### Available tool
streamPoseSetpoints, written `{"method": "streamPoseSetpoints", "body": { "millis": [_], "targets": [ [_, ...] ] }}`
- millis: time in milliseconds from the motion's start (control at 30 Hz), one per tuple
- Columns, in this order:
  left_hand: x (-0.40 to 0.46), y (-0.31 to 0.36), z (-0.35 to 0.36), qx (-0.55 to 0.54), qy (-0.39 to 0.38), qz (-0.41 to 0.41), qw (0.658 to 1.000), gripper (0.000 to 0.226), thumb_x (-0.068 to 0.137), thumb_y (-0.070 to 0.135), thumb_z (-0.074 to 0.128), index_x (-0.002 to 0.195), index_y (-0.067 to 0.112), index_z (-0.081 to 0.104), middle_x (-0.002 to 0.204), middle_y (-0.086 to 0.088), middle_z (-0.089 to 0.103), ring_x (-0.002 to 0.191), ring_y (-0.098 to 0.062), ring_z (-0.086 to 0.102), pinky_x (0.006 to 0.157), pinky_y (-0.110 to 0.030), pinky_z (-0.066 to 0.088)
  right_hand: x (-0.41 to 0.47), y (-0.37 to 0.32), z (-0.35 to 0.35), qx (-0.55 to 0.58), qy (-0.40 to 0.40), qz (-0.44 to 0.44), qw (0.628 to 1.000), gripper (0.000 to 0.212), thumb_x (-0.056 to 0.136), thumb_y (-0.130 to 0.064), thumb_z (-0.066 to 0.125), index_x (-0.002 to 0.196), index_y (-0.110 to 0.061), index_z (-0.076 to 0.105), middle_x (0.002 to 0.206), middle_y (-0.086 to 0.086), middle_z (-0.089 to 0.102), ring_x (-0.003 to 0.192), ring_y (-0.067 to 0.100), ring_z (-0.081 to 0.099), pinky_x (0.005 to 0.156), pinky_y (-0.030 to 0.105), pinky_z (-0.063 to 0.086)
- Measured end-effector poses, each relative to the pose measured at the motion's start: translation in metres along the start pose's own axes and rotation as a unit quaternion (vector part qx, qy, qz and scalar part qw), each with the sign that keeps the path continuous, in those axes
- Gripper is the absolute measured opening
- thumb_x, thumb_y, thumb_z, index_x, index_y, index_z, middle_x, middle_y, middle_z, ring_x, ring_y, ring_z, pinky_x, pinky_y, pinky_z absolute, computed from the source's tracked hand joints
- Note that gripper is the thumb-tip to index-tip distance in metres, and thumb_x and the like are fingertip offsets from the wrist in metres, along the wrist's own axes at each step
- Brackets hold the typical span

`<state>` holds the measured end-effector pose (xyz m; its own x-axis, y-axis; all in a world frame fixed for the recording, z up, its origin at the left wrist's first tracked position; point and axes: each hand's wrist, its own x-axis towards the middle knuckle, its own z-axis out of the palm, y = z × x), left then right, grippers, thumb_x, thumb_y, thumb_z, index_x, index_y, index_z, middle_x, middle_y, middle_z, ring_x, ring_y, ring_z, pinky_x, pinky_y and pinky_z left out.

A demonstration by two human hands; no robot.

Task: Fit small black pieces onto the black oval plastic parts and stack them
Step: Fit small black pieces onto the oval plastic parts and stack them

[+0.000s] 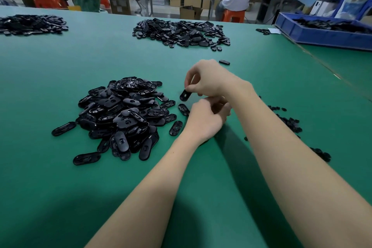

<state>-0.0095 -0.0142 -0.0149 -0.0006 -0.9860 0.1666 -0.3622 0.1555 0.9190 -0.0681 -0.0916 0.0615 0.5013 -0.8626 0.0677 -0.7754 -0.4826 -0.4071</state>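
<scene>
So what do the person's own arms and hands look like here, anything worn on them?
Both forearms are bare as far as the picture's edge, no sleeves showing. The left hand and right hand wear no gloves, and no watch or wristband shows. A faint glint on one finger could be a ring, unclear.

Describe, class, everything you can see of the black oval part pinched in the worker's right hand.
The oval part is a small, glossy black piece that looks like moulded plastic, elongated with rounded ends. It hangs tilted above the green table, upper end hidden in the grip of the right hand, whose fingertips pinch it. The left hand sits just below, apparently not touching it. Finer detail is too small to tell.
</scene>
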Motion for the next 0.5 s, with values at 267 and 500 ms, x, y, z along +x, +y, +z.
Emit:
{"method": "streamPoseSetpoints", "body": {
  "millis": [267, 500],
  "targets": [
    [0.000, 0.001, 0.003, -0.029, 0.046, -0.010, 0.998, 0.007, 0.093, 0.023, 0.062, 0.090, 0.018, 0.066, 0.074, -0.001, 0.071, 0.071, -0.025, 0.067, 0.073, -0.036, 0.056, -0.027, 0.047, 0.000, 0.059, 0.109, 0.040, 0.991, 0.012, 0.090, -0.015, 0.071, 0.091, -0.024, 0.079, 0.091, -0.009, 0.074, 0.069, -0.008, 0.059, 0.068, 0.005, 0.042],
    [0.004, 0.001, 0.005, -0.066, 0.113, -0.040, 0.991, 0.028, 0.095, 0.037, 0.062, 0.108, 0.022, 0.043, 0.091, 0.001, 0.070, 0.075, -0.021, 0.071, 0.082, -0.043, 0.057, -0.047, 0.066, -0.021, 0.169, 0.065, 0.089, 0.979, 0.010, 0.089, -0.010, 0.075, 0.091, -0.019, 0.078, 0.087, -0.002, 0.078, 0.073, 0.012, 0.075, 0.072, 0.022, 0.055]
  ]
}}
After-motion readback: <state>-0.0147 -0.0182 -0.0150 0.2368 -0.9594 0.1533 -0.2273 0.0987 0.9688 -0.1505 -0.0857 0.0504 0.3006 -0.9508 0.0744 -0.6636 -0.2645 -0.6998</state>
